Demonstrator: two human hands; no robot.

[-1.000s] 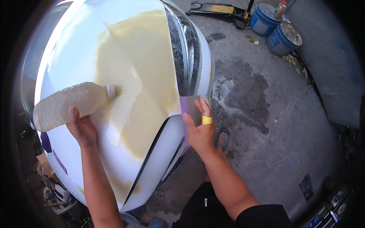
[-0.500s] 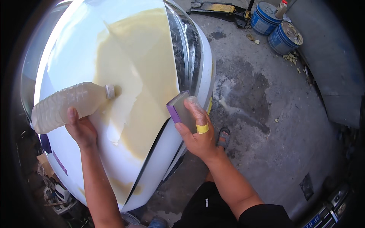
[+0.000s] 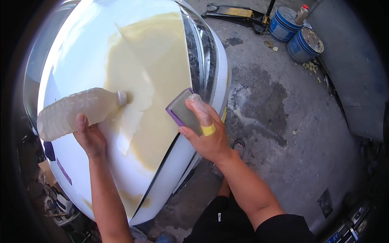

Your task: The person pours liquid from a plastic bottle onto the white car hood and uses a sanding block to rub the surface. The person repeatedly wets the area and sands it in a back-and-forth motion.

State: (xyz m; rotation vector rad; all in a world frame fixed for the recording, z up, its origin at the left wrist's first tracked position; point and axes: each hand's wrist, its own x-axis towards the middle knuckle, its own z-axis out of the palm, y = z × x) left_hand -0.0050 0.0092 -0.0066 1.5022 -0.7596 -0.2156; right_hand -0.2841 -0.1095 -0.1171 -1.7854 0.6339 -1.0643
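Observation:
Gripped in my left hand (image 3: 91,138) is a clear plastic bottle (image 3: 81,107) of cloudy liquid, lying nearly level with its white cap to the right. It is over a white car bonnet (image 3: 85,40) that bears a large yellowish-beige patch (image 3: 162,60). My right hand (image 3: 216,141) is closed around a grey sanding block (image 3: 185,111) with purple edges, held at the bonnet's right edge near the headlight (image 3: 198,52). Whether the block touches the bonnet I cannot tell. One finger of that hand is wrapped in clear plastic and yellow tape.
A floor jack (image 3: 235,13) lies on the concrete floor at the far right, beside two blue buckets (image 3: 283,26). A grey panel (image 3: 344,69) stands along the right side. Another car's front (image 3: 348,222) shows at the lower right, and clutter (image 3: 56,202) at the lower left.
My right hand has moved a little left and up with the sanding block, whose grey face now shows more. The bottle sits slightly farther right in view, as does the bonnet.

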